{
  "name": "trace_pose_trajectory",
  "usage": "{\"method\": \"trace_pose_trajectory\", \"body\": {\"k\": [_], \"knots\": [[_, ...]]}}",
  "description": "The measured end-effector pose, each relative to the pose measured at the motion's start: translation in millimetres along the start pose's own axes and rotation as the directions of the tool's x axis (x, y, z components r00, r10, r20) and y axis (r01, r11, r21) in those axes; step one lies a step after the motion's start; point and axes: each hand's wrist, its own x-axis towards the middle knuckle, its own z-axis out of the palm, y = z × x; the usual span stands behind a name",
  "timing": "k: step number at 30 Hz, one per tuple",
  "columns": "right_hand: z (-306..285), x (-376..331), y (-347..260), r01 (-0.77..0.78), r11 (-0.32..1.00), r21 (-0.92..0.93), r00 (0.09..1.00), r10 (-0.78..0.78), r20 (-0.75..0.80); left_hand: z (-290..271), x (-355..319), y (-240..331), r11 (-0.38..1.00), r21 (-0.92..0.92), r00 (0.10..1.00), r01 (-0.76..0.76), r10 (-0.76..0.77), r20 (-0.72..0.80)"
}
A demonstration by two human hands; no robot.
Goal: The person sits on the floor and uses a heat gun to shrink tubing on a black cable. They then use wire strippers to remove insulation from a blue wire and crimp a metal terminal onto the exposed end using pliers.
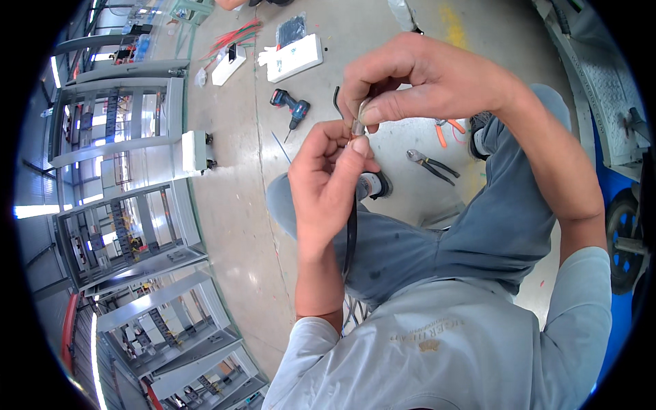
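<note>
Black cable [352,232] in L hand [320,191], gripped near its top end btwn thumb & curled fingers, closed w/ no visible gap, rest hanging down past the wrist. Silvery metal piece [358,127] just above L thumb, at the cable's upper end; pinched by R hand [410,76], thumb vs. fingertips, closed on it. Depth of fit: can't tell, mostly hidden by fingers. Prob. best to keep L pinch close under the metal piece, so as to stop cable flopping; hold both in line, ease w/ small R twists & light push, no forcing. Worth a look all round for stray strands, if any. Dark pliers [432,167] on floor [236,178] within easy view, drill [292,109] farther L.
</note>
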Motion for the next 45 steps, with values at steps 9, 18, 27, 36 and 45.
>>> {"method": "trace_pose_trajectory", "body": {"k": [9, 18, 27, 36, 45], "knots": [[17, 3, 18, -0.040, 0.994, 0.105, 0.999, 0.042, -0.017, -36, 16, -12, 0.839, -0.493, 0.972, 0.232, -0.217, 0.090], [17, 7, 12, -0.199, 0.949, 0.243, 0.938, 0.256, -0.235, -37, 19, -26, 0.869, -0.474, 0.990, 0.141, -0.116, 0.083], [37, 15, 14, -0.169, 0.916, 0.364, 0.909, 0.287, -0.301, -39, 16, -25, 0.881, -0.466, 0.997, 0.074, -0.077, 0.012], [36, 13, 14, -0.171, 0.909, 0.381, 0.887, 0.310, -0.342, -14, 9, -24, 0.995, -0.004, 0.952, -0.099, 0.094, -0.290], [45, 13, 10, -0.163, 0.890, 0.426, 0.884, 0.323, -0.338, -10, 11, -35, 0.963, 0.218, 0.904, -0.157, 0.229, -0.361]]}}
